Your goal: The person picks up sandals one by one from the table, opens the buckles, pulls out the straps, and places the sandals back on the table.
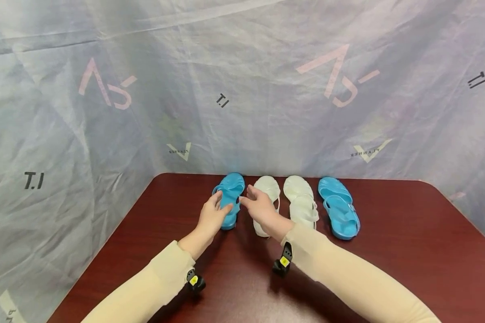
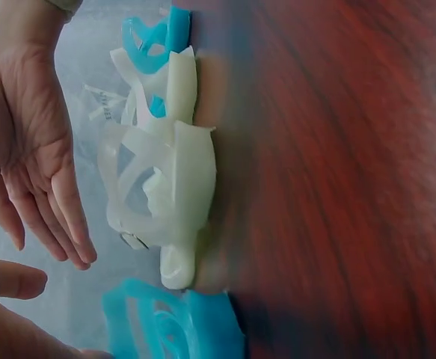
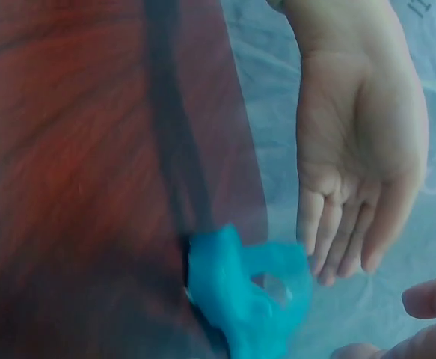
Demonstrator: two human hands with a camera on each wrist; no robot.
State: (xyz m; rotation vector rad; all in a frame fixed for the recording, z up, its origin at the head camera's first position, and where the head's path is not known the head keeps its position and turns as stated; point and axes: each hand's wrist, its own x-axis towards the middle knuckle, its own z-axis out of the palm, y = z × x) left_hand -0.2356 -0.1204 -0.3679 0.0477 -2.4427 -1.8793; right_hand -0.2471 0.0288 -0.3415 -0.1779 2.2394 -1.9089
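A blue sandal (image 1: 232, 181) lies at the left end of a row of sandals, toe toward the back. My left hand (image 1: 211, 216) hovers over its left side, fingers extended and thumb apart; whether a fingertip touches the strap cannot be told. To the right of this sandal is my right hand (image 1: 262, 211), palm turned inward, fingers loosely extended, partly hiding a white sandal (image 1: 267, 183). Both palms face each other with a gap between. In the right wrist view, the blue sandal (image 3: 218, 277) sits below my left hand (image 3: 352, 142). Neither hand holds anything.
Farther right are a second white sandal (image 1: 302, 202) and another blue sandal (image 1: 339, 211). All stand near the back edge of a dark red wooden table (image 1: 396, 251). A grey printed cloth (image 1: 258, 121) hangs behind it. Small black cameras are strapped to both wrists.
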